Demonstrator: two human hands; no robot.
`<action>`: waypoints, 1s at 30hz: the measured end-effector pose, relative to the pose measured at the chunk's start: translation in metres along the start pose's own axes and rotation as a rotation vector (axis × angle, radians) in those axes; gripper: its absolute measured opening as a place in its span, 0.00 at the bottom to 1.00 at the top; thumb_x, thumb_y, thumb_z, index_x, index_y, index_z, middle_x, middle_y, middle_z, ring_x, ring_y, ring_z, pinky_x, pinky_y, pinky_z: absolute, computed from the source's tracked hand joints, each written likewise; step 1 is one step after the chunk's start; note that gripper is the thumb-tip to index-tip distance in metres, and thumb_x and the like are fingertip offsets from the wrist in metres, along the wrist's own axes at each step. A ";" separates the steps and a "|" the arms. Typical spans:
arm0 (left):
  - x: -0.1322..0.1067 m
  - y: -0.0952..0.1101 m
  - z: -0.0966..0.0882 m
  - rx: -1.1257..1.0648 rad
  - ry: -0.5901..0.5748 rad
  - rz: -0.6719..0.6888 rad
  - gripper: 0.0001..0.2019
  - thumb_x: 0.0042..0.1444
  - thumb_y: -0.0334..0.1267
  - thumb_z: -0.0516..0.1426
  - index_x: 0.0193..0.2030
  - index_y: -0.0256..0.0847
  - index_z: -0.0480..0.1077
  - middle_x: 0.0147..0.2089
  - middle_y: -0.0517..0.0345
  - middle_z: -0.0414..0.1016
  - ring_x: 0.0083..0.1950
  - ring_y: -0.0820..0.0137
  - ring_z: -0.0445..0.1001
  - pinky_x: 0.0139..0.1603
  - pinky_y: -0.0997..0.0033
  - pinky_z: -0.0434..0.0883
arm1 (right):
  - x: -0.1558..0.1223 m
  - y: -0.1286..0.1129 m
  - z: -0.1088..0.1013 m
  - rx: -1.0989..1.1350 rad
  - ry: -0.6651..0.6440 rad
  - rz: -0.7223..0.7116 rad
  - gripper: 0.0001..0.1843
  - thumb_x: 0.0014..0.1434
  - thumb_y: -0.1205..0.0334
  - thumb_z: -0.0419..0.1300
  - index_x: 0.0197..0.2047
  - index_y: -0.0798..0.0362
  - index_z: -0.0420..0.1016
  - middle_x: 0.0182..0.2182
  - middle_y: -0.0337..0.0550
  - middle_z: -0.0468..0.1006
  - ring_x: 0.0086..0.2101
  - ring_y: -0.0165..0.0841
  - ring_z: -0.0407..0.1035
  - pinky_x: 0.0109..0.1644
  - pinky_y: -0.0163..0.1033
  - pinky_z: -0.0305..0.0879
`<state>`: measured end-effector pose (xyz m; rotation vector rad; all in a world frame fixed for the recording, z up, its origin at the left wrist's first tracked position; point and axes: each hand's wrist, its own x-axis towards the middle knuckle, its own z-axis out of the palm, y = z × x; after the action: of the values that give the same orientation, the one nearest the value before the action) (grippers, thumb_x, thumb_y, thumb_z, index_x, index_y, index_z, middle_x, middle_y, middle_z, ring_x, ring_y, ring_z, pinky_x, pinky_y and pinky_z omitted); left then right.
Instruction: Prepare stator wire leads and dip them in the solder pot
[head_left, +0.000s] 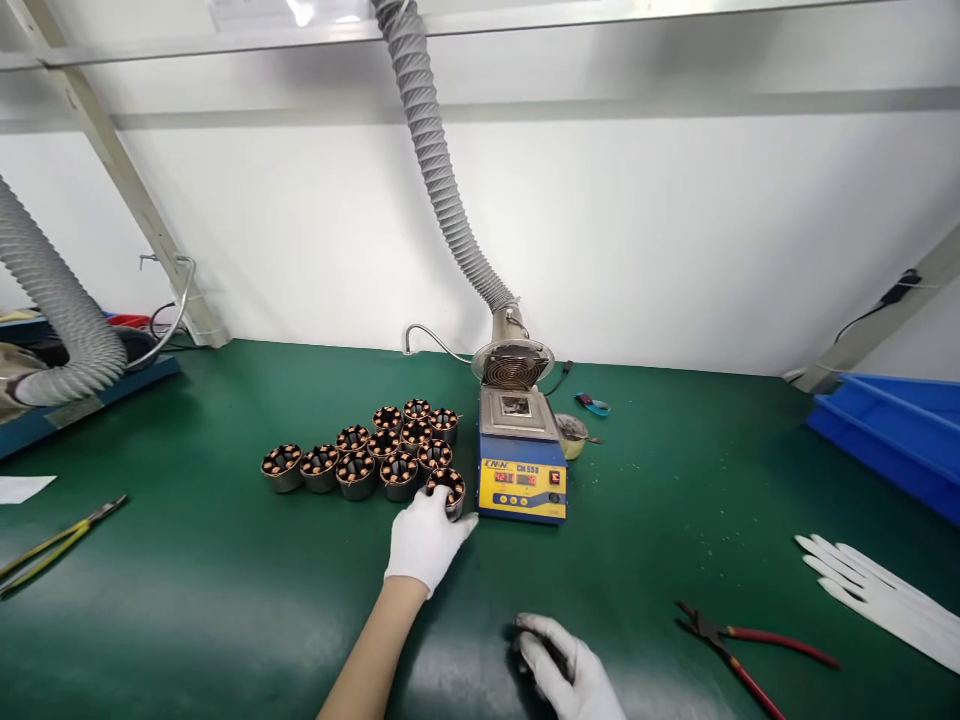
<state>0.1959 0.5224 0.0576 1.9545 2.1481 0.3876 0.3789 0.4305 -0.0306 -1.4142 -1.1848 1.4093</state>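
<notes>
1. A dark green benchtop [247, 610] fills the middle and lower frame, its far edge against the white wall.
2. Left of centre, copper-wound metal rings [399, 478] stand closely grouped in uneven rows.
3. At centre, just right of them, sits a blue-and-yellow machine [523, 485] with lit red digits.
4. A small cup [572, 440] stands beside its right side; pale specks are scattered to the right.
5. Middle left: yellow-handled pliers [71, 535] and a white sheet [22, 489].
6. Lower right: red-handled pliers [706, 628], opened.
7. Right edge: white gloves [877, 595], laid flat, with a blue bin [892, 440] above them in the frame.
</notes>
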 end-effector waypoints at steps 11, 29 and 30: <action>-0.096 0.004 0.019 -0.071 -0.322 0.277 0.15 0.46 0.31 0.59 0.42 0.47 0.72 0.65 0.48 0.58 0.47 0.60 0.74 0.49 0.62 0.68 | -0.005 -0.032 0.003 0.444 -0.021 0.036 0.24 0.43 0.50 0.69 0.42 0.53 0.74 0.36 0.45 0.76 0.37 0.37 0.71 0.43 0.40 0.66; -0.110 -0.017 0.051 -1.049 -0.572 0.083 0.24 0.45 0.45 0.64 0.51 0.50 0.69 0.41 0.51 0.78 0.35 0.56 0.77 0.32 0.55 0.73 | -0.005 -0.058 -0.017 0.680 0.080 -0.217 0.15 0.49 0.48 0.65 0.32 0.49 0.70 0.26 0.39 0.70 0.26 0.31 0.67 0.31 0.37 0.64; -0.107 -0.017 0.048 -1.049 -0.565 0.076 0.27 0.46 0.43 0.63 0.55 0.52 0.65 0.43 0.51 0.78 0.36 0.56 0.78 0.32 0.55 0.73 | -0.010 -0.055 -0.010 0.702 -0.060 -0.121 0.17 0.48 0.48 0.66 0.35 0.50 0.72 0.28 0.41 0.73 0.29 0.33 0.69 0.35 0.39 0.65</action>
<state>0.2060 0.4169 0.0049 1.2898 1.1251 0.6855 0.3850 0.4348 0.0258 -0.7985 -0.6810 1.5754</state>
